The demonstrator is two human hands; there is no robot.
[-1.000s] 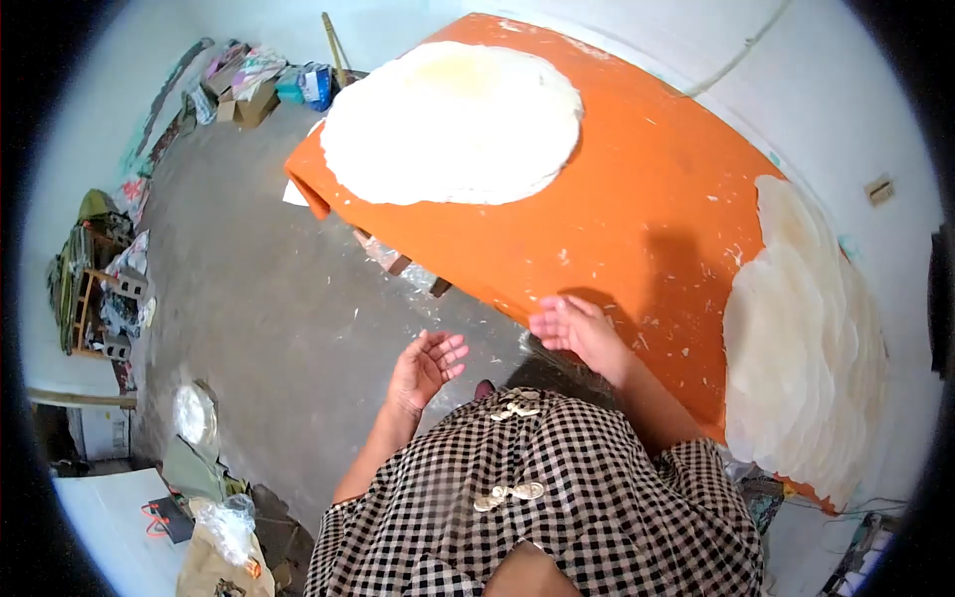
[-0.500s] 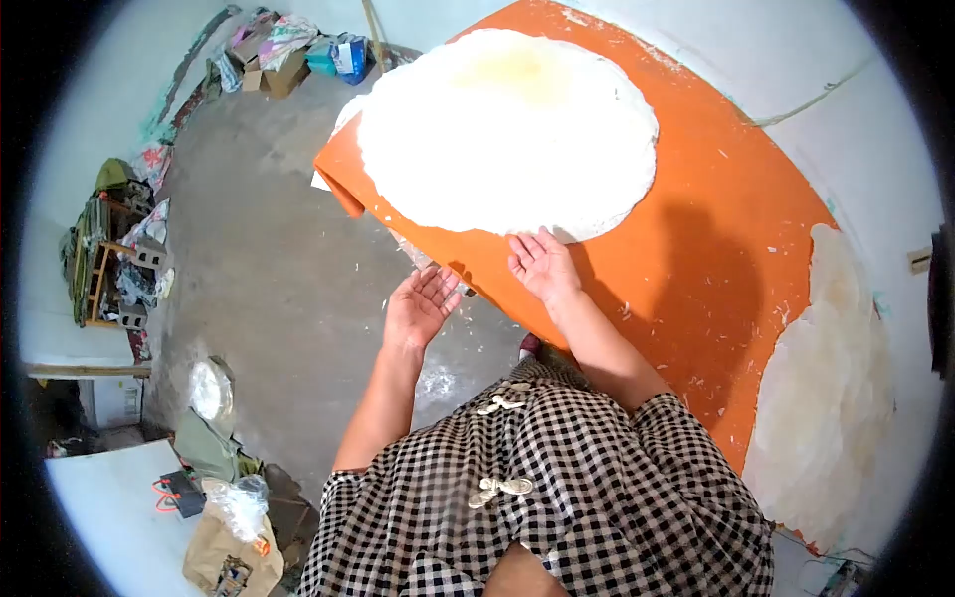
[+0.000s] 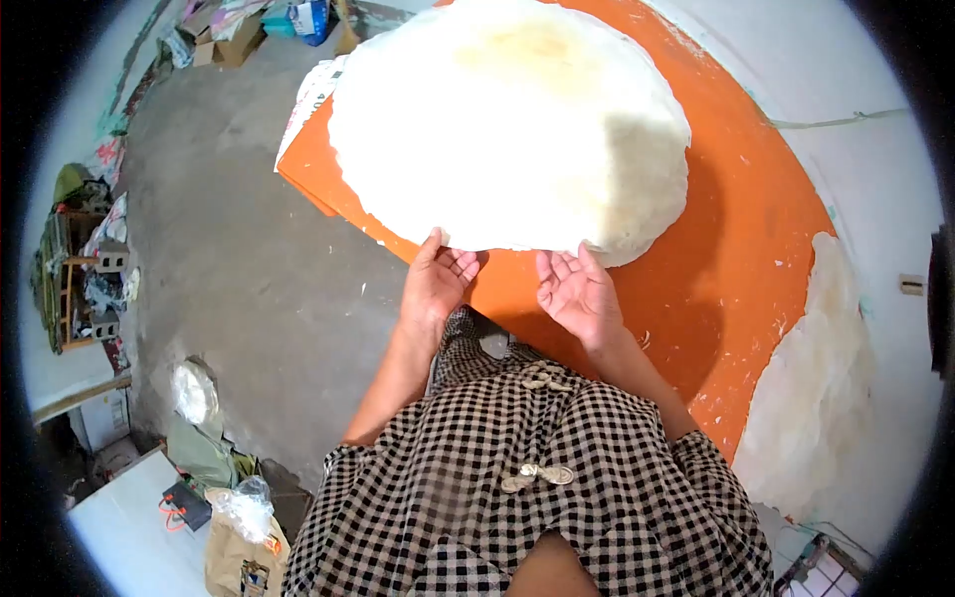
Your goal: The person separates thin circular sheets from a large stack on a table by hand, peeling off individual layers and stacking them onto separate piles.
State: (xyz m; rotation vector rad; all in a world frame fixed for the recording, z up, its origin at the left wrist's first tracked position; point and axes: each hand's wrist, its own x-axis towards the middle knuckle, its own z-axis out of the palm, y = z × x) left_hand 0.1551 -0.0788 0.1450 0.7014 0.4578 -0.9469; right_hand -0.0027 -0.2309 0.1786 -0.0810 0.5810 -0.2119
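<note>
A large, thin, round white flatbread (image 3: pixel 497 149) with a pale brown patch lies on an orange cloth (image 3: pixel 696 289). Its near edge runs almost straight between my two hands. My left hand (image 3: pixel 438 284) is palm up at that edge, thumb over the rim and fingers curled beneath, pinching it. To the right, my right hand (image 3: pixel 580 298) also pinches the edge, its thumb near the rim and the other fingers loosely curled. Whether a single sheet or several lie there, I cannot tell.
A second pale sheet (image 3: pixel 811 398) lies at the right side of the orange cloth. A grey floor (image 3: pixel 249 249) spreads to the left. Along the wall are a cardboard box (image 3: pixel 237 42), a shelf with clutter (image 3: pixel 85 264), and a paper bag (image 3: pixel 234 542) at lower left.
Both hands have reached the flatbread's near edge and closed on it; before, they were open and apart from it. The view has shifted forward, and a shadow now falls on the flatbread's right side.
</note>
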